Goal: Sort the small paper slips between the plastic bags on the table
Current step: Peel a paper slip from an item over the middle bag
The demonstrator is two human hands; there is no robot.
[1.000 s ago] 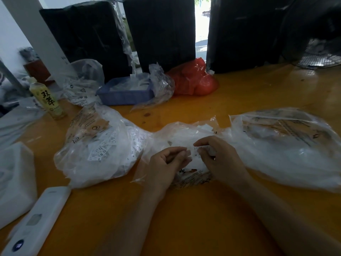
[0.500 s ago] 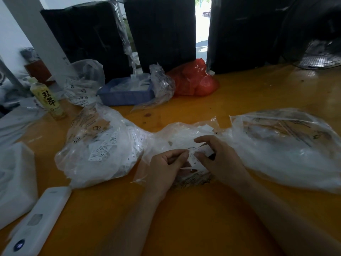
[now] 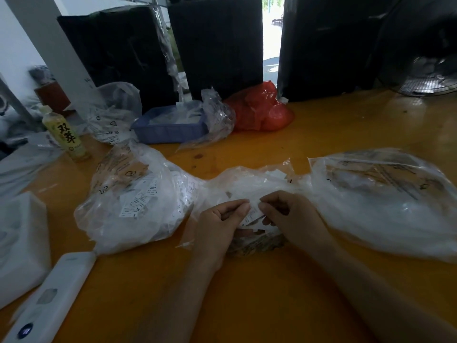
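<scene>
Both hands, left hand (image 3: 217, 219) and right hand (image 3: 289, 214), pinch 1 paper slip (image 3: 253, 214) over the middle bag (image 3: 247, 184); thin slips may stick together and get missorted.

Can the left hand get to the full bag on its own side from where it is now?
Probably yes. The left hand pinches a paper slip together with the right hand, and the full bag lies right beside it on the table; nothing stands between them.

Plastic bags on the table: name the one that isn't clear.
The red bag at the back, beside the blue tray. All the other bags are clear plastic; it alone is coloured.
</scene>
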